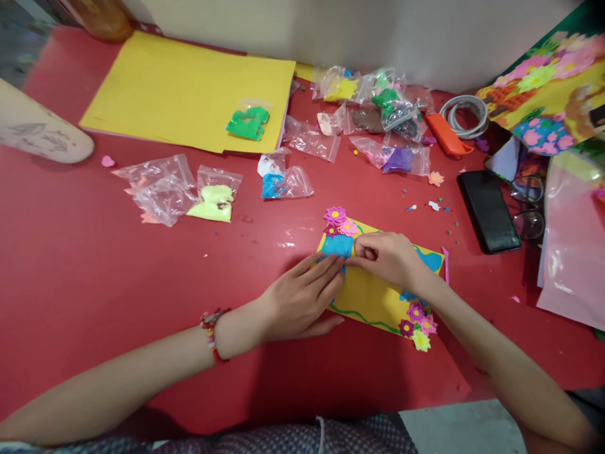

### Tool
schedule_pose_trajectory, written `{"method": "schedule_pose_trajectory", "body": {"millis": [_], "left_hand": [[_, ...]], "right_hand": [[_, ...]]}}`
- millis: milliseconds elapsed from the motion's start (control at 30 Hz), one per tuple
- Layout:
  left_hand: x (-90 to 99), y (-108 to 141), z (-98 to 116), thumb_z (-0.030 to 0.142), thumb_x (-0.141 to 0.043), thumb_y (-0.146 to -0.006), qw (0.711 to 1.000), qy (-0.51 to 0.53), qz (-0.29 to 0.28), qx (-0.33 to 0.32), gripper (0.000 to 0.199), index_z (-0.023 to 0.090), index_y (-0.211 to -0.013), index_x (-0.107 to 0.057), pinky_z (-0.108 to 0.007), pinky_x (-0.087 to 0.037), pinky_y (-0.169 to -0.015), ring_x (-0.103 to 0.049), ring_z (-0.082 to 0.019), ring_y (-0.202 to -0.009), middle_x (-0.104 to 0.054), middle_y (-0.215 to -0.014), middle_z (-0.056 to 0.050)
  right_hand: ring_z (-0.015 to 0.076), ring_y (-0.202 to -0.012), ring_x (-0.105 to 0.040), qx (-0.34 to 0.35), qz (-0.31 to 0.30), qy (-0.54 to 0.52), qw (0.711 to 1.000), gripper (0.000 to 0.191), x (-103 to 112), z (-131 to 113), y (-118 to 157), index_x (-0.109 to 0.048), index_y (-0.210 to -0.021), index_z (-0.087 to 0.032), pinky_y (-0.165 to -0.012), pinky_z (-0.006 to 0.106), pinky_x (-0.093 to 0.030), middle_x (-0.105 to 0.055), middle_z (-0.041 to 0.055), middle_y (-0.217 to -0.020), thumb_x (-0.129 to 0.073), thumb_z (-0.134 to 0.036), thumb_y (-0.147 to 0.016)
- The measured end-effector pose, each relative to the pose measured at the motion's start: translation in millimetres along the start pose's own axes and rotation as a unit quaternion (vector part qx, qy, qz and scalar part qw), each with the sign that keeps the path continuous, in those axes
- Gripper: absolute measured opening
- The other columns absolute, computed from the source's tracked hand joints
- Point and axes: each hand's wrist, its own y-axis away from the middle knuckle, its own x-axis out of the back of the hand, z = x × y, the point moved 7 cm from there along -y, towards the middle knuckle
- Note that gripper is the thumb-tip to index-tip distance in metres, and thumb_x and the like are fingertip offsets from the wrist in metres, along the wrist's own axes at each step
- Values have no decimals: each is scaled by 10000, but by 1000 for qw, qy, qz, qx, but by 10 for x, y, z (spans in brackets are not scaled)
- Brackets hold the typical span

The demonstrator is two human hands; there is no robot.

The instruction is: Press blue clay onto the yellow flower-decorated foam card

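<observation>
A yellow card (371,293) lies tilted on the red table, with a wavy green line along its edge. Blue clay (337,245) covers its upper left corner, beside a cluster of pink and purple clay flowers (335,216). More clay flowers (416,312) sit at the lower right corner. My left hand (302,299) rests flat with fingers stretched out, their tips on the blue clay. My right hand (392,257) is closed, fingers curled and thumb tip down at the right edge of that clay. Whatever it may pinch is hidden.
Behind the card lie small bags of coloured clay (283,183) and a yellow folder (189,88). To the right are a black phone (489,211), glasses (528,224), an orange cutter (448,135), a coiled cable (466,116) and a pink plastic sleeve (574,246). A white bottle (42,129) lies left.
</observation>
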Motion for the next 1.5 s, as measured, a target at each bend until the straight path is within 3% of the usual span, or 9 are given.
{"method": "schedule_pose_trajectory", "body": {"millis": [233, 467, 667, 833, 1167, 1367, 1500], "left_hand": [[-79, -6, -26, 419, -372, -936, 1000, 18, -16, -3, 467, 63, -1203, -516, -444, -382, -1037, -499, -291, -1229, -565, -1277, -204], [23, 3, -104, 402, -377, -933, 999, -23, 7, 23, 547, -14, -1280, -457, -451, -285, -1098, -406, -310, -1309, -477, -1372, -206], [-117, 17, -129, 549, -294, -930, 997, -58, -56, 10, 682, -7, -1286, -466, -451, -253, -1113, -411, -284, -1309, -472, -1378, -203], [-189, 28, -121, 655, -313, -877, 996, -66, -66, -1, 820, -35, -1298, -451, -400, -278, -1107, -416, -314, -1302, -448, -1384, -236], [-171, 6, -107, 604, -224, -921, 998, -40, -45, 25, 720, 44, -1298, -473, -506, -124, -1139, -405, -285, -1308, -488, -1363, -203], [-138, -7, -163, 666, -171, -892, 997, 30, -68, 30, 816, 23, -1338, -408, -546, -51, -1139, -371, -295, -1332, -438, -1398, -220], [-108, -1, -154, 660, -192, -893, 996, 48, -66, 22, 789, 41, -1315, -441, -590, -99, -1112, -351, -329, -1342, -405, -1406, -258]], "right_hand": [[101, -603, -482, 20, -53, -69, 996, 281, 10, 43, 1, -538, -708, -199, -572, 227, -279, -575, -23, -660, -426, -362, -909], [112, -617, -494, 10, -44, -64, 997, 311, 1, 50, 17, -529, -697, -193, -578, 238, -281, -571, -9, -666, -405, -382, -911], [108, -621, -492, 18, -54, -77, 995, 295, -7, 59, 16, -528, -705, -195, -592, 239, -291, -578, -9, -676, -403, -361, -914], [109, -642, -506, 15, -62, -86, 994, 254, -14, 76, 12, -555, -734, -198, -614, 235, -309, -605, -8, -709, -411, -313, -908], [114, -672, -520, 26, -63, -88, 994, 269, -6, 67, 13, -560, -745, -193, -638, 233, -320, -612, -2, -729, -406, -334, -914], [115, -662, -506, 21, -63, -82, 994, 300, -5, 71, 12, -547, -734, -192, -625, 237, -305, -590, -6, -713, -388, -369, -917], [93, -569, -441, 2, -46, -67, 997, 305, -7, 62, 27, -501, -673, -192, -557, 225, -264, -506, -37, -607, -455, -404, -887]]}}
